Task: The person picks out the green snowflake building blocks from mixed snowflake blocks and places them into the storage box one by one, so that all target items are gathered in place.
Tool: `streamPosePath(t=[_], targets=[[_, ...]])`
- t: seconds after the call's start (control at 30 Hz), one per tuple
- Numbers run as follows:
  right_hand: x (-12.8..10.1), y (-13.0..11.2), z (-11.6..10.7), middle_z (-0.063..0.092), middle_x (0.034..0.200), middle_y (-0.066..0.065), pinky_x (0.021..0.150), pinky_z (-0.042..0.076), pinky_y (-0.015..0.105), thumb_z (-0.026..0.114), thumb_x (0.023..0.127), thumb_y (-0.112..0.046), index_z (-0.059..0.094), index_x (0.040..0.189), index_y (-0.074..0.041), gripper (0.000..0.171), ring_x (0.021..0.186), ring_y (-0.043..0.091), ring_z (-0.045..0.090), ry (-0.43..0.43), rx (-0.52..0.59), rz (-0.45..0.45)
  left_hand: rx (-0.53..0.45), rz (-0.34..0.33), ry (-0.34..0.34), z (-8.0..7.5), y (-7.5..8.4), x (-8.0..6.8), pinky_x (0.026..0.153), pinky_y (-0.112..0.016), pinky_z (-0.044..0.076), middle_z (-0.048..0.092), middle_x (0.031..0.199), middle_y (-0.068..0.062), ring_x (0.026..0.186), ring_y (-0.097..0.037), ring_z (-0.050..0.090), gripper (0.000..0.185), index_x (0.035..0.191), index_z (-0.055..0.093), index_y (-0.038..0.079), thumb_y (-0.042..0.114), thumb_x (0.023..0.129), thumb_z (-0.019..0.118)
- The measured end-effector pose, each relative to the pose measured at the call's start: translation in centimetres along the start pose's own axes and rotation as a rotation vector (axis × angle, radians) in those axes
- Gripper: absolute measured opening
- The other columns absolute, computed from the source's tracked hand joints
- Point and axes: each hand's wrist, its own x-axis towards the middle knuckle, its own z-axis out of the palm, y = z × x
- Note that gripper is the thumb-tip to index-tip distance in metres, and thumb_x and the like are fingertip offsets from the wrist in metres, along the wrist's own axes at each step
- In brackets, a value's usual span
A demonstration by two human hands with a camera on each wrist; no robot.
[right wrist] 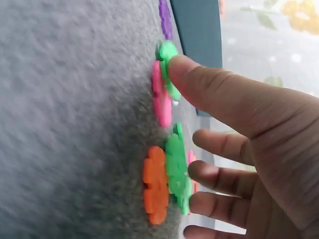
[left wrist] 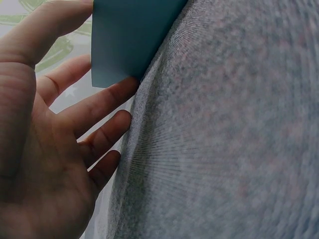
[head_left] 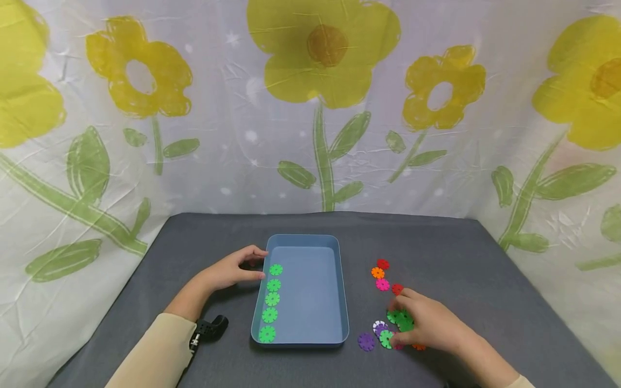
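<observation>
A blue tray [head_left: 310, 302] lies mid-table with several green toothed discs [head_left: 272, 299] in a row along its left side. My left hand [head_left: 259, 264] rests with straight fingers against the tray's left wall [left wrist: 129, 35], thumb near the far corner. My right hand [head_left: 405, 318] lies spread over a heap of loose discs right of the tray. Its thumb [right wrist: 199, 82] presses on a green disc [right wrist: 167, 55], which lies beside a pink disc [right wrist: 160, 102]. The other fingers hover over another green disc [right wrist: 177, 169] and an orange disc [right wrist: 155, 184]. Neither hand grips anything.
More loose discs lie on the grey cloth: red [head_left: 383, 264], orange [head_left: 377, 272], pink [head_left: 383, 284], red [head_left: 397, 289] and purple [head_left: 366, 341]. A black device [head_left: 209, 327] sits by my left sleeve. A flowered curtain hangs behind the table.
</observation>
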Motion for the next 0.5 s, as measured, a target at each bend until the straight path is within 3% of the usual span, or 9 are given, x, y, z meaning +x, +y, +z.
streamPosePath(t=[0.27,0.5], targets=[[-0.7,-0.5,0.9,0.054,0.092,-0.018,0.067,0.048,0.025,0.09,0.079,-0.039,0.07,0.091,-0.029,0.025,0.076,0.0,0.052,0.089,-0.007,-0.151,0.015,-0.002,0.012,0.1,-0.1,0.0,0.104,-0.059,0.041,0.051,0.148,-0.02,0.132,-0.04,0.05,0.054,0.141,0.053,0.004,0.023,0.096,0.076],[-0.9,-1.3,1.4,0.051,0.085,-0.019,0.058,0.041,0.021,0.093,0.073,-0.039,0.07,0.087,-0.028,0.029,0.066,-0.004,0.043,0.152,-0.071,-0.192,0.012,0.001,0.007,0.0,0.0,0.0,0.103,-0.056,0.042,0.051,0.147,-0.02,0.131,-0.039,0.05,0.054,0.141,0.053,0.004,0.023,0.096,0.076]])
